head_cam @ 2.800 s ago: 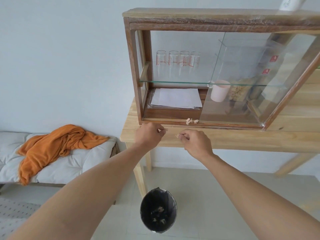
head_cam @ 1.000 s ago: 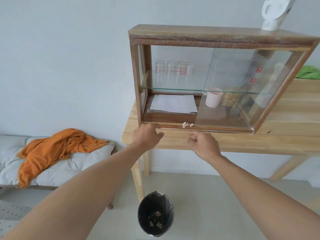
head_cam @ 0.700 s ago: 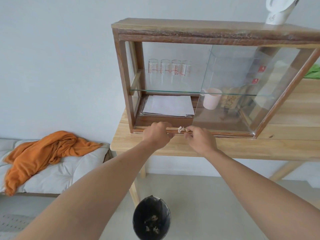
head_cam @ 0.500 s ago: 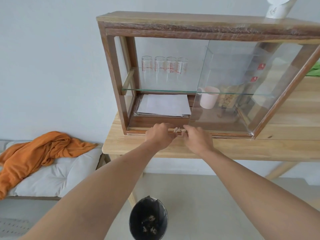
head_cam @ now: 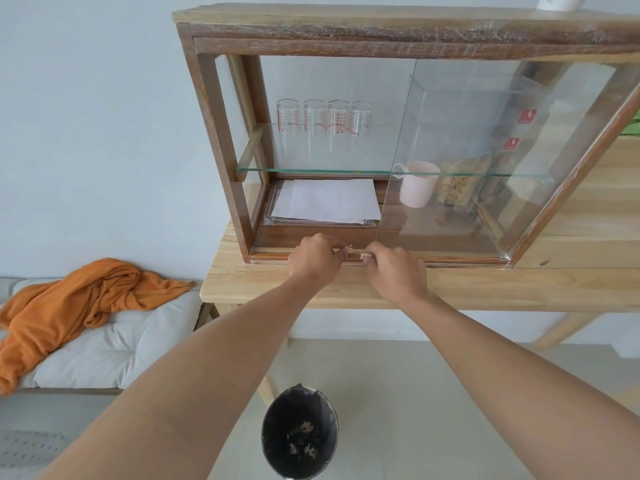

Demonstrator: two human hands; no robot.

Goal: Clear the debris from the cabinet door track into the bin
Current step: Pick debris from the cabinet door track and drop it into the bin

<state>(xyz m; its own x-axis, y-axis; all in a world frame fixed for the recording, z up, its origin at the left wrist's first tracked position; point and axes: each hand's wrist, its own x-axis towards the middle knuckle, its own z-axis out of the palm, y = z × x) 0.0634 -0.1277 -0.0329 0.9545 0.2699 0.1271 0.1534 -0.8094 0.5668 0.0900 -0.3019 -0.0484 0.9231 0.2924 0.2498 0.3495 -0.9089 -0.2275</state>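
Observation:
A small clump of pale debris point(head_cam: 352, 250) lies in the bottom door track point(head_cam: 460, 260) of a wooden glass-fronted cabinet point(head_cam: 381, 32). My left hand point(head_cam: 317, 259) and my right hand point(head_cam: 394, 273) meet at the clump, fingertips pinched on it from either side. The sliding glass door point(head_cam: 502, 150) is pushed to the right, leaving the left half open. A black-lined bin point(head_cam: 300, 436) stands on the floor below my arms, with scraps inside.
The cabinet sits on a light wooden table point(head_cam: 519, 289). Inside are several measuring glasses point(head_cam: 323, 117), papers point(head_cam: 327, 202) and a pink mug point(head_cam: 417, 183). An orange cloth point(head_cam: 69, 306) lies on a white cushioned bench point(head_cam: 114, 348) at left.
Both hands rose from the table's front edge to the track and closed in on the debris clump. The camera moved closer to the cabinet.

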